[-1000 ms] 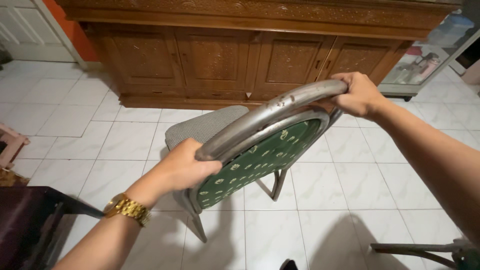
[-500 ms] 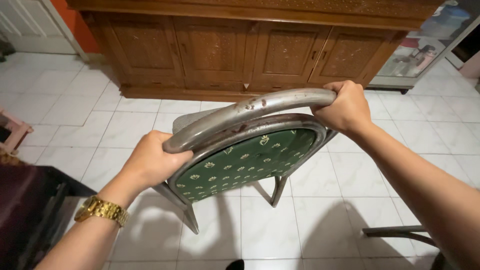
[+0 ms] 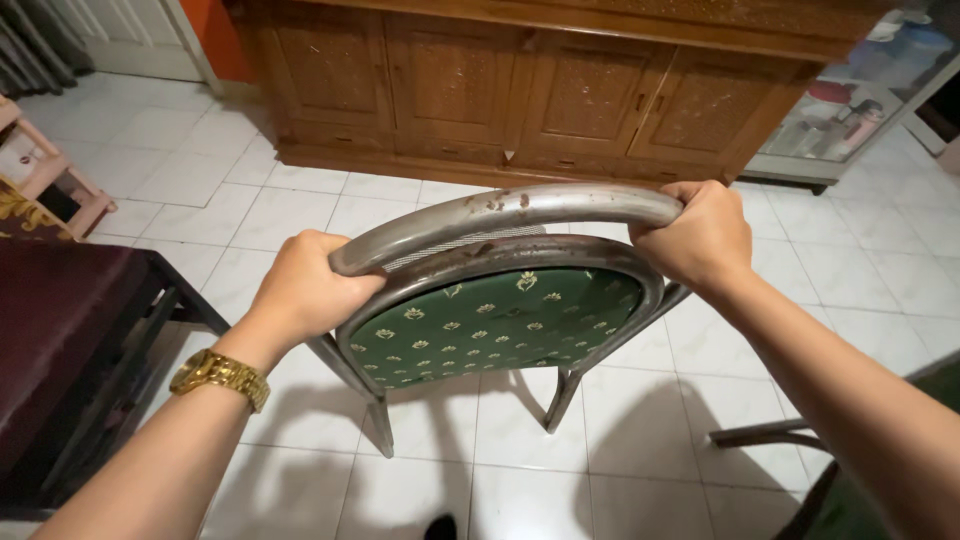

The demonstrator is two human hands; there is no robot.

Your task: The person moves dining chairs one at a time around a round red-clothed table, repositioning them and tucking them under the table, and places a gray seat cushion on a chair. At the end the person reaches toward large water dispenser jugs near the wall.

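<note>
A metal-framed chair (image 3: 500, 320) with a green patterned backrest and a grey checked seat stands on the white tiled floor in front of me. My left hand (image 3: 305, 290) grips the left end of its curved, rust-spotted top rail (image 3: 510, 208). My right hand (image 3: 700, 238) grips the right end of the same rail. A gold watch (image 3: 220, 375) sits on my left wrist. Most of the seat is hidden behind the backrest.
A carved wooden sideboard (image 3: 520, 90) runs along the back. A dark table (image 3: 60, 340) stands at the left, a pink stool (image 3: 45, 170) beyond it. Another chair's metal leg (image 3: 770, 435) shows at lower right. A glass cabinet (image 3: 860, 100) is at upper right.
The chair has swung round so its backrest faces me more squarely and level. Both hands kept their grip on the rail. My view has shifted, showing more of the dark table at the left.
</note>
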